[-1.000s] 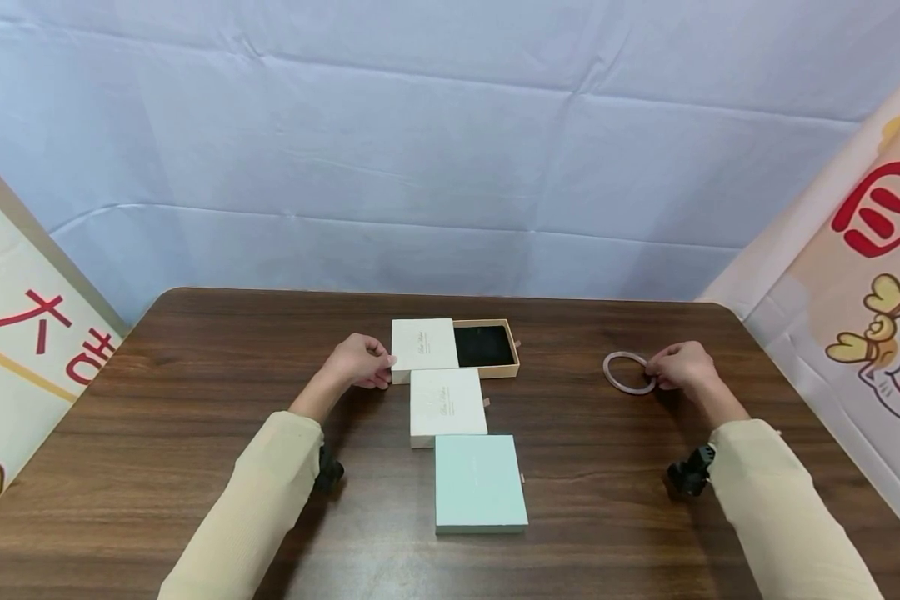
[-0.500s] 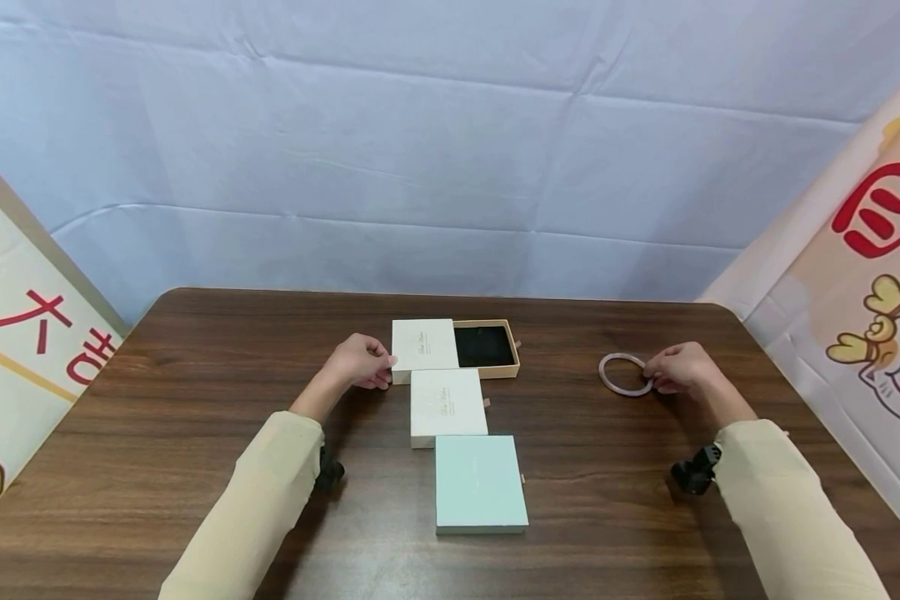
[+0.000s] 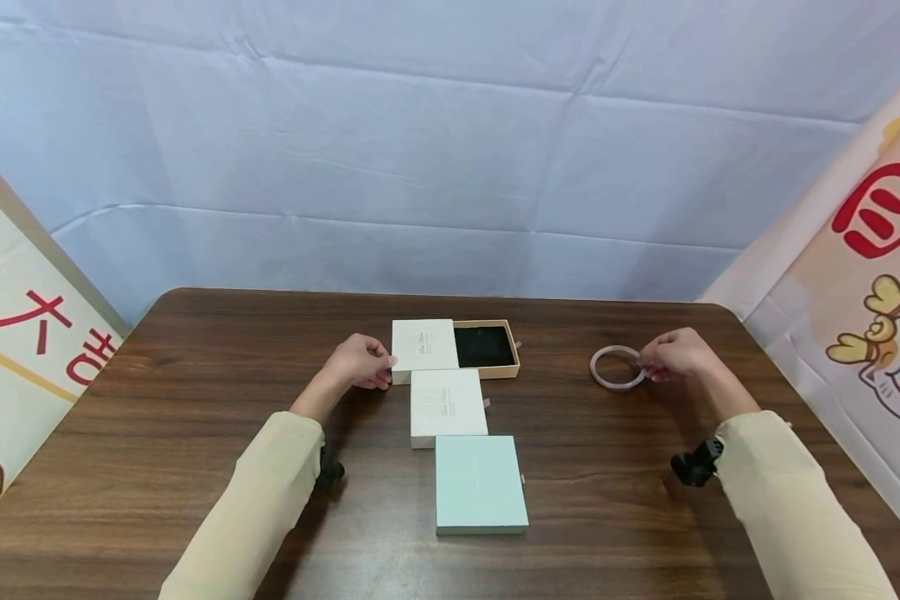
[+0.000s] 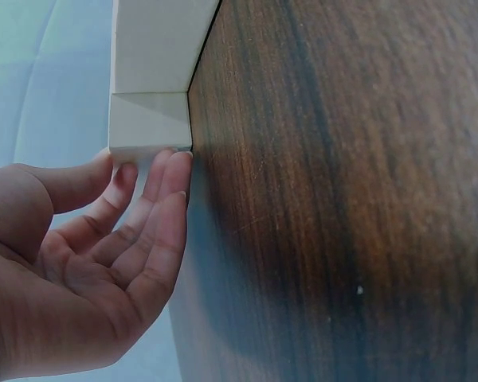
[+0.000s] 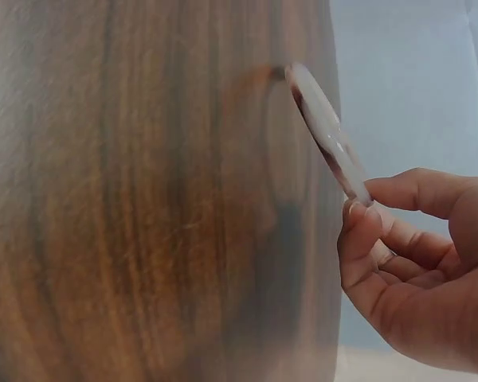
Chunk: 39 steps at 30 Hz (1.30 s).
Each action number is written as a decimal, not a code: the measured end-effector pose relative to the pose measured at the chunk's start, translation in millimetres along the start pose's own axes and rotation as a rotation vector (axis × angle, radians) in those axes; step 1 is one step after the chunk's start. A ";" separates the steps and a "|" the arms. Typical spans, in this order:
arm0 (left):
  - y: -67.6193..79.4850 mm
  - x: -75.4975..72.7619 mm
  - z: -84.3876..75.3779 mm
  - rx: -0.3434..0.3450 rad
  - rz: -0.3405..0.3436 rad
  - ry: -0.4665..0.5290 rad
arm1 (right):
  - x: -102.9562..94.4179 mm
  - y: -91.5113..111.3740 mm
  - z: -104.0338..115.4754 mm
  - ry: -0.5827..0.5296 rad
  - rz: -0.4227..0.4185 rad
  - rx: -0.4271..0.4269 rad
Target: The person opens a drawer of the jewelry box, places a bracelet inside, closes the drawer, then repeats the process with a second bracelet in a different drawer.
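Note:
In the head view, my left hand [image 3: 360,362] touches the left end of a white drawer box [image 3: 423,346]. Its inner tray [image 3: 515,369] is slid partway out to the right, showing a black lining. The left wrist view has the thumb and fingertips against the box's end [image 4: 147,123], with the fingers not wrapped round it. My right hand [image 3: 678,353] pinches a pale bangle [image 3: 594,371] between thumb and fingers. Brownish patches mark the bangle [image 5: 323,119] in the right wrist view, where it slants over the tabletop.
A second white box [image 3: 447,404] and a mint-green box [image 3: 480,483], both closed, lie in a stepped row toward the front, each with a small pull tab on its right. Behind the brown wooden table [image 3: 270,317] hangs a pale cloth [image 3: 420,167].
My right hand has carried the bangle a little to the left, and in the last half second slightly up or back. The left hand and the boxes stay where they were.

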<state>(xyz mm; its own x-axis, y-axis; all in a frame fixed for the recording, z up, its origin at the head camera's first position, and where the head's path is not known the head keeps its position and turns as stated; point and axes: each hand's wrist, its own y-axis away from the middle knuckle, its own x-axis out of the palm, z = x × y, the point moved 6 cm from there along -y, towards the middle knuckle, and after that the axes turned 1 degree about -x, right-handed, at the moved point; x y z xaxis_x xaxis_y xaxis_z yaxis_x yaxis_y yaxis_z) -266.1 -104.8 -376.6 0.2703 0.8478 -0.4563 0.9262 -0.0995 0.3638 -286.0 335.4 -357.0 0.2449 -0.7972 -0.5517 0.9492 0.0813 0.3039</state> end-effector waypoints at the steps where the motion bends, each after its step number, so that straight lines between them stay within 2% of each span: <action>1: 0.1 -0.1 0.0 0.000 0.000 0.001 | 0.1 0.2 2.0 0.002 0.002 -0.004; 20: -0.2 0.0 -0.1 0.001 -0.003 -0.004 | 8.8 -1.2 40.7 -0.077 0.011 -0.060; 39: 0.0 0.0 -0.5 0.001 -0.008 -0.011 | 37.5 -7.2 83.6 -0.041 0.022 -0.104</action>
<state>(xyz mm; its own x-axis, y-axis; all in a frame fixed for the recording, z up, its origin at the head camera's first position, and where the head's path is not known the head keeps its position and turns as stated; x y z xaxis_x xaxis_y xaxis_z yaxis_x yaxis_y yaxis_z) -266.3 -104.6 -376.2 0.2655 0.8429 -0.4680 0.9287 -0.0931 0.3591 -300.1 254.9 -315.0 0.2597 -0.8181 -0.5131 0.9596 0.1591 0.2319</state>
